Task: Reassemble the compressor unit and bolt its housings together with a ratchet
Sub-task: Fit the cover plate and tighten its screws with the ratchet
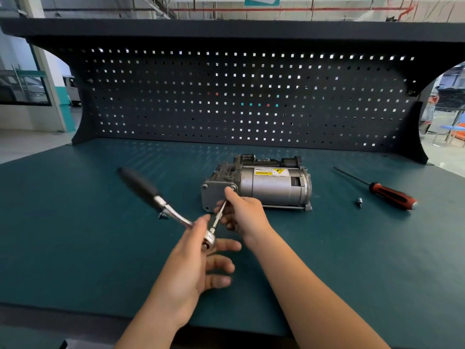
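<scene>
- Centrally, the compressor unit (pixel 274 190) lies on the worktop (pixel 75 222), our right hand (pixel 244 212) hiding part of its end plate.
- Our left hand (pixel 193 255) pinches the ratchet (pixel 148 190) at its head; the right grips its extension bar (pixel 218 217).
- A screwdriver (pixel 387 192) and a small bit (pixel 359 202) lie well to the right, a pegboard (pixel 226 96) behind.

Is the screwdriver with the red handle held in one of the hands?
No, the screwdriver lies alone on the bench, to the right of the compressor.
</scene>
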`<state>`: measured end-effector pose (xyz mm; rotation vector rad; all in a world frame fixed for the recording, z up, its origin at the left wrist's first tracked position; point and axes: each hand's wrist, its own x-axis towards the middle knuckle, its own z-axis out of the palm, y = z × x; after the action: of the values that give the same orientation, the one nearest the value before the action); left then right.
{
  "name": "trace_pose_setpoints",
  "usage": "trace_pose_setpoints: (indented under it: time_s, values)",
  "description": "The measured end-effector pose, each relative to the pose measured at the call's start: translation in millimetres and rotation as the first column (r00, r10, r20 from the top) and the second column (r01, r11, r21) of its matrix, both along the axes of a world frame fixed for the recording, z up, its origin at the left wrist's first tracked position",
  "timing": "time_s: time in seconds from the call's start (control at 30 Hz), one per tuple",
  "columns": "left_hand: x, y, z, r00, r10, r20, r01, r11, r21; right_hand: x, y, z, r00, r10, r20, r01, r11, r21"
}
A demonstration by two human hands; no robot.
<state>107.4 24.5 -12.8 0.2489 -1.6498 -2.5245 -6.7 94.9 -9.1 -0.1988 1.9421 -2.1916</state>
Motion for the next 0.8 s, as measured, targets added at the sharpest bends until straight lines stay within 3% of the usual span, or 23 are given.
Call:
trace_pose_setpoints:
  time_s: [0.03, 0.1, 0.17, 0.23, 0.27, 0.33, 0.4, 0.5, 0.63, 0.7, 0.73, 0.8]
  values:
    - [0.1, -0.7, 3.2, 1.000, -0.015, 0.016, 0.013, 0.993, 0.120, -0.3, 0.1, 0.6, 1.000, 0.014, 0.018, -0.013, 1.000, -0.024]
    - [-0.9, -2.7, 5.5, 0.999, 0.038, 0.020, -0.041, 0.985, 0.166, -1.0, 0.7, 1.9, 0.999, 0.033, 0.042, -0.031, 0.998, -0.056]
    - [-1.3, -3.6, 4.3, 0.994, 0.111, -0.020, -0.111, 0.994, 0.020, -0.3, 0.7, 1.3, 0.998, 0.044, 0.046, -0.041, 0.998, -0.051]
    - [-1.7, -3.6, 0.3, 0.984, 0.148, -0.101, -0.170, 0.950, -0.263, 1.1, 0.2, 2.3, 0.999, 0.025, 0.034, -0.026, 1.000, 0.006]
    - [-2.1, -3.8, -2.6, 0.974, 0.158, -0.164, -0.217, 0.863, -0.457, 0.5, -0.3, 1.8, 1.000, 0.005, 0.020, -0.005, 0.999, 0.043]
    - [-2.8, -3.5, -8.5, 0.944, 0.116, -0.308, -0.316, 0.578, -0.752, -0.4, -1.0, 0.3, 0.999, -0.045, -0.025, 0.047, 0.995, 0.083]
    - [-1.3, -0.5, -11.0, 0.927, 0.058, -0.370, -0.364, 0.368, -0.856, -1.2, -1.1, -0.9, 0.993, -0.090, -0.080, 0.098, 0.990, 0.106]
    - [-1.6, 2.2, -15.6, 0.921, 0.040, -0.388, -0.387, 0.218, -0.896, -0.1, -0.8, -2.1, 0.981, -0.113, -0.156, 0.140, 0.975, 0.175]
    - [-3.0, 0.2, -17.4, 0.902, 0.067, -0.426, -0.431, 0.131, -0.893, -0.3, -0.8, -0.4, 0.985, -0.089, -0.146, 0.110, 0.984, 0.143]
    - [-2.8, -0.8, -18.0, 0.913, 0.087, -0.398, -0.407, 0.180, -0.895, 0.8, -1.1, 0.5, 0.992, -0.075, -0.101, 0.084, 0.993, 0.085]
    - [-3.3, -1.1, -18.7, 0.921, 0.103, -0.375, -0.388, 0.281, -0.878, 1.4, -1.2, 0.6, 0.995, -0.069, -0.066, 0.070, 0.997, 0.023]
    - [-5.0, -0.5, -16.3, 0.943, 0.151, -0.297, -0.328, 0.578, -0.747, 2.8, -0.8, -0.3, 0.998, -0.047, -0.028, 0.046, 0.998, -0.045]
